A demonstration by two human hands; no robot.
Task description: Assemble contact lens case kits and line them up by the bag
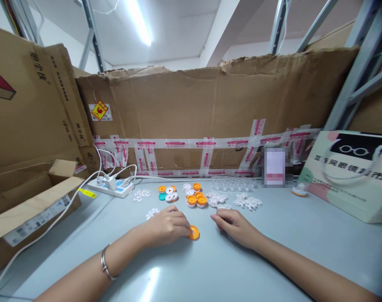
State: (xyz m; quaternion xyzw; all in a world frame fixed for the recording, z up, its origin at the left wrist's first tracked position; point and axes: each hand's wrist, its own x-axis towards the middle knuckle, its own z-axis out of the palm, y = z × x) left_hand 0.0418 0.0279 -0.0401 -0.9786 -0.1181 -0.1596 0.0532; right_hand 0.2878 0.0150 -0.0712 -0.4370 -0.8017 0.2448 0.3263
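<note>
My left hand is closed, its fingertips pinched together over the left part of an orange round, dish-like disc lying on the table. A speck of white shows at those fingertips, too small to name. To the right of the disc, my right hand rests on the table in a loose fist, apart from the disc; its palm side is hidden. Small white pieces lie just behind my left hand. Beyond both hands stand orange discs stacked with white ones, and a teal disc lies among others.
White lattice-like parts and clear plastic pieces lie toward the back. A power strip with cables stands at left, near an open carton. A paper bag stands at right. A large cardboard box closes off the back.
</note>
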